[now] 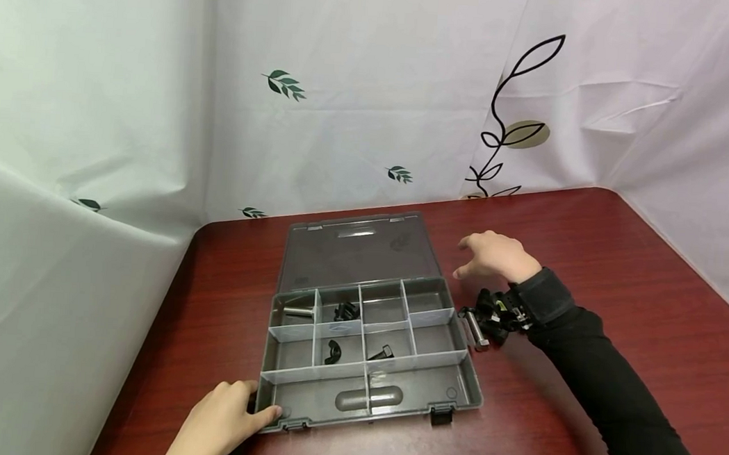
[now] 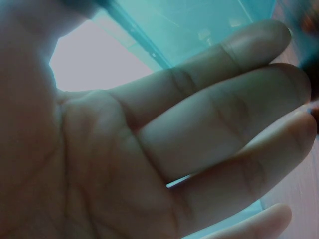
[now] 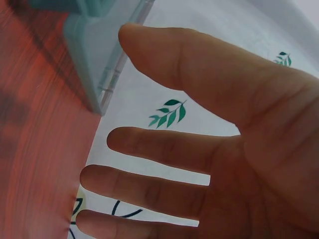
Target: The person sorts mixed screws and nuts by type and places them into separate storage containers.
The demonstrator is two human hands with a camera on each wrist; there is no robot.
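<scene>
A grey plastic compartment box [image 1: 419,362] lies on the table with its see-through lid [image 1: 363,248] folded back. My left hand [image 1: 218,413] holds the box's front left corner, thumb over the rim and fingers along the outer side wall. Fairly straight fingers [image 2: 224,119] show in the left wrist view. To the right of the lid, my right hand [image 1: 494,255] hovers with nothing in it, fingers and thumb spread apart. In the compartments are a silver rod-like piece [image 1: 299,312], small black parts [image 1: 347,312], a curved black piece [image 1: 333,352] and a dark bolt [image 1: 382,353].
A silver bolt [image 1: 476,330] lies against the box's right side, with black pieces [image 1: 490,326] beside it, partly behind the right wrist's gear. The reddish-brown table [image 1: 637,272] borders a white leaf-print curtain [image 1: 359,116] at the back and sides.
</scene>
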